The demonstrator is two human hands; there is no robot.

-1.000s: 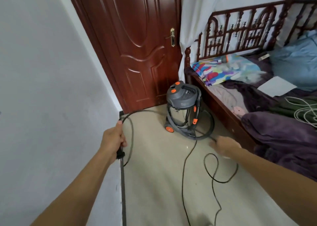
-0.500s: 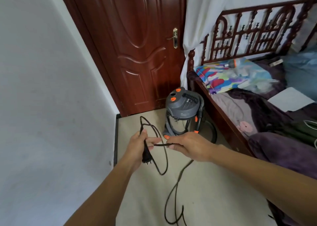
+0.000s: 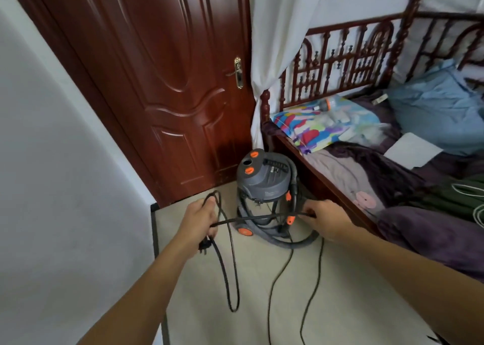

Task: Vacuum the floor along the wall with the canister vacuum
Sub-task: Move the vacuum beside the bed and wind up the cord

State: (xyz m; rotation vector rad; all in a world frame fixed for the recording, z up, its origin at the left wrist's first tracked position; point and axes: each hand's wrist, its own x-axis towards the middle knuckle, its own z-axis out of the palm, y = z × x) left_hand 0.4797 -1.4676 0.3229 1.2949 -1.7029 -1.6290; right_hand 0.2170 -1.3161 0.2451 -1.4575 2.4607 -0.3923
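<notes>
The grey canister vacuum (image 3: 264,182) with orange knobs stands on the floor by the door, its grey hose coiled round its base. My left hand (image 3: 200,220) grips loops of the black power cord (image 3: 227,266), with the plug (image 3: 204,246) hanging under the fist. My right hand (image 3: 324,220) pinches the same cord, which runs taut between both hands in front of the vacuum. More cord trails down over the beige floor (image 3: 340,292).
The white wall (image 3: 65,187) with a dark baseboard runs along the left. A closed red-brown door (image 3: 162,83) is behind the vacuum. A wooden bed (image 3: 327,187) piled with bedding, clothes and a white cable fills the right side.
My hands have moved apart, stretching the cord between them. A longer loop now hangs from my left hand. The view has moved closer to the vacuum.
</notes>
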